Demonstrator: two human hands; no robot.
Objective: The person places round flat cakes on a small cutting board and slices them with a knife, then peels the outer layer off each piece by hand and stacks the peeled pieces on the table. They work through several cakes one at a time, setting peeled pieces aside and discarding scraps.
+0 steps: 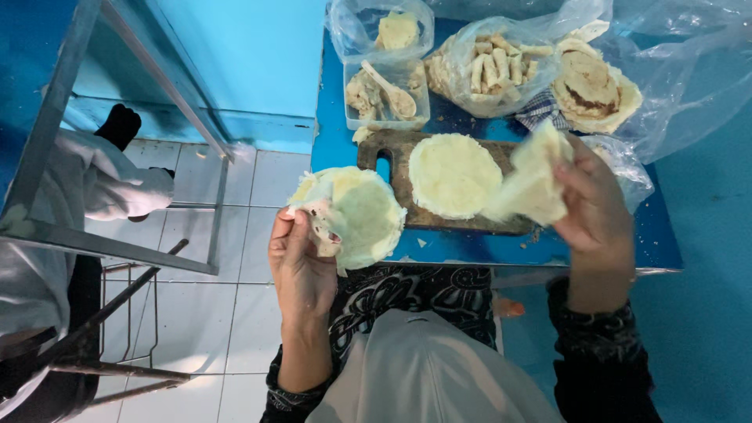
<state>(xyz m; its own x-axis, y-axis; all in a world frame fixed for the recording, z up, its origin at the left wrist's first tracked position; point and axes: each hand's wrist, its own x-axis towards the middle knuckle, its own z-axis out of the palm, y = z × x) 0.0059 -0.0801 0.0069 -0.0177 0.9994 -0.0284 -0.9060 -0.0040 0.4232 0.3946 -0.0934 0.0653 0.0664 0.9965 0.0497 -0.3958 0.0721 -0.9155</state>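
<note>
Separating step in hand: left hand (301, 270) gripped the wrapper stack (352, 215), right hand (593, 205) pinched one peeled wrapper (533, 182) — next, laying it on the board (395, 160) mid-frame.

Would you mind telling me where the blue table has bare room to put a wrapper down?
Bare patches of blue table: the front strip between the wooden board and table edge, and the right side. The back is crowded with a plastic tub and bags.
</note>
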